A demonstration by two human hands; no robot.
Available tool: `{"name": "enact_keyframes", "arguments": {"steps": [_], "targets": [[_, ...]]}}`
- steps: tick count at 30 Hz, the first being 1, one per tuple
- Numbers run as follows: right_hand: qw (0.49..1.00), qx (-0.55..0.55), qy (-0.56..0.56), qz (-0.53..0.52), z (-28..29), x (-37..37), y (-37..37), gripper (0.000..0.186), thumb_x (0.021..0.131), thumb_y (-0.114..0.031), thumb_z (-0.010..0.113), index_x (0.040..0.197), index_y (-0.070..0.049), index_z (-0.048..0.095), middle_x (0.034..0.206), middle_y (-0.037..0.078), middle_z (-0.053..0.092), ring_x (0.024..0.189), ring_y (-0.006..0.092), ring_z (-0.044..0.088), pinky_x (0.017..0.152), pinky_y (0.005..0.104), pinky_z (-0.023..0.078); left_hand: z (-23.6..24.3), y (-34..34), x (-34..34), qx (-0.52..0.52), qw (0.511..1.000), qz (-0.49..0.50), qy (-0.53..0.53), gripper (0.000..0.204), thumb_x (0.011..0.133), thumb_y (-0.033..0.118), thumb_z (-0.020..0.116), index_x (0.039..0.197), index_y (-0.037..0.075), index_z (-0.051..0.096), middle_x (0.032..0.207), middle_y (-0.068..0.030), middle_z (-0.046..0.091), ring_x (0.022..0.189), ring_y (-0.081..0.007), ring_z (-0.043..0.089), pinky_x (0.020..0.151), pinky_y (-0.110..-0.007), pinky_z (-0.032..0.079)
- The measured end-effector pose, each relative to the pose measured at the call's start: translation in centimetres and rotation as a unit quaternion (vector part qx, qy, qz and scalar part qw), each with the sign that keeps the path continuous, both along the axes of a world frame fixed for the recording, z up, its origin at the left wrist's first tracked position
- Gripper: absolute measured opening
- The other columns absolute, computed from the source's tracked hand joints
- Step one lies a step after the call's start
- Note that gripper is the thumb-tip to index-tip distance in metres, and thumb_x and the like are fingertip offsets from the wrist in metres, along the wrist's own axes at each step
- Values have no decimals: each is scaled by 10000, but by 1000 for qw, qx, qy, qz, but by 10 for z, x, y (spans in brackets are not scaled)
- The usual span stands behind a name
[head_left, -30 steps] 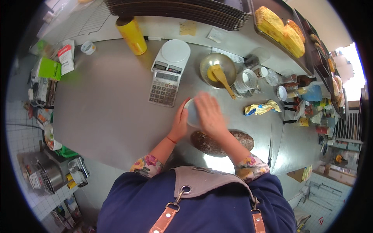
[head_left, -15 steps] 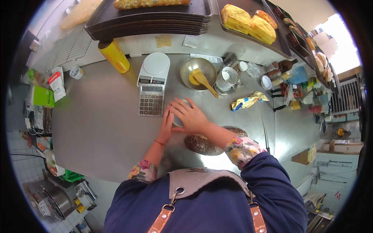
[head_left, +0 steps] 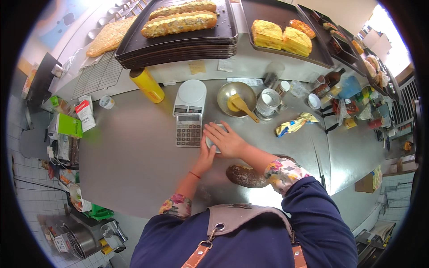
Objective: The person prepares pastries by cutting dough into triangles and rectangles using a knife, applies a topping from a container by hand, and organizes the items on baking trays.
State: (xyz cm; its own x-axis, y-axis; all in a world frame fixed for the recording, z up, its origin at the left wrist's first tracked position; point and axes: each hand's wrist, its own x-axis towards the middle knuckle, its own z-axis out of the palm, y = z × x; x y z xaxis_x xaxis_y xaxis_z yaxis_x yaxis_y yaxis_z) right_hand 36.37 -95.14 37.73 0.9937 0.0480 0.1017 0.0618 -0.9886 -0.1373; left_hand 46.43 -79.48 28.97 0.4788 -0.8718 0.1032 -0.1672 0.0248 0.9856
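Observation:
Both hands meet over a small pale round thing (head_left: 210, 142) on the steel table, just right of the calculator (head_left: 189, 129). My left hand (head_left: 206, 154) cups its near left side, thumb and fingers close around it. Across its top and right side lies my right hand (head_left: 230, 142), fingers bent slightly over it. Most of the thing is hidden, so its kind cannot be told. A dark, flour-dusted loaf (head_left: 246, 176) lies under my right forearm, partly covered by it. Behind the calculator stands a white kitchen scale (head_left: 190, 92).
A metal bowl (head_left: 223, 97) holds yellow stuff and a wooden spatula (head_left: 241, 105). Beside it are a metal cup (head_left: 268, 102) and a crumpled foil wrapper (head_left: 296, 124). A long knife (head_left: 318, 158) lies at right. Trays of bread (head_left: 178, 24) stand on the shelf behind.
The whole view has shifted, so the table and its things appear farther right and lower. My hands stay around the pale thing, the right fingers now closer together.

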Motion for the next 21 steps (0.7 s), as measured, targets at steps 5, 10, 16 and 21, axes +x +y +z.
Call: {"name": "enact_keyframes", "arguments": {"steps": [5, 10, 16, 21], "targets": [[999, -12, -42, 7, -7, 27, -13, 971, 763, -491, 730, 1508, -24, 317, 1587, 142, 300, 1488, 273, 251, 1212, 528, 154, 6, -20, 5, -42, 993, 91, -55, 663, 1032, 238, 455, 1540, -31, 124, 1588, -228, 185, 1485, -350, 183, 1197, -436, 194], [997, -53, -56, 26, -6, 89, -57, 942, 772, -460, 734, 1513, -47, 325, 1581, 121, 321, 1481, 268, 267, 1200, 503, 201, -6, -64, 64, -29, 986, 157, -54, 677, 1022, 271, 516, 1515, -42, 173, 1548, -226, 254, 1425, -354, 298, 1167, -444, 270], [978, -194, -76, 15, -6, 141, -109, 1017, 711, -583, 719, 1547, -184, 301, 1594, 29, 301, 1239, 198, 468, 958, 357, 400, 11, -76, 101, -6, 979, 205, 18, 552, 1030, 269, 525, 1483, 35, 311, 1454, -162, 382, 1253, -248, 474, 1061, -365, 420], [952, -271, -140, -16, -14, 167, -151, 827, 787, -434, 710, 1500, -174, 382, 1488, 23, 451, 1170, 179, 517, 927, 339, 422, -4, -39, 75, 10, 979, 203, -17, 378, 1062, 243, 433, 1326, -2, 547, 1374, -154, 502, 1212, -261, 534, 1043, -358, 423]]}}
